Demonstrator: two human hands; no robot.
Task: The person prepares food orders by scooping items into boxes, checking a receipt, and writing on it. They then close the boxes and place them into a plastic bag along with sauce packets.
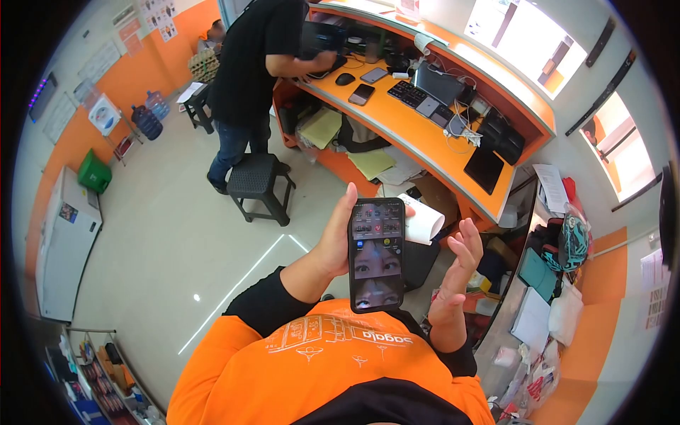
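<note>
Your left hand (330, 244) grips the phone (377, 255) upright by its left edge, with the screen lit and facing you. Your right hand (457, 273) is open with fingers loosely spread, just beside the phone's right edge and not touching it. My read is that you're working the screen. The next move calls for a steady left grip and one right fingertip brought across onto the glass. A white paper roll (425, 221) sits just beyond the phone. Another person (248, 64) stands at the counter (397, 124), well beyond both hands.

A: Which colours are recorded for the phone (377, 253)?
B: A black casing is recorded, with a dark screen.
A: And the shirt (283, 372)?
B: Orange is noted, printed with a white line pattern; sleeves (261, 303) are black. The counter (388, 115) is finished in orange, the stool (258, 180) in black.
</note>
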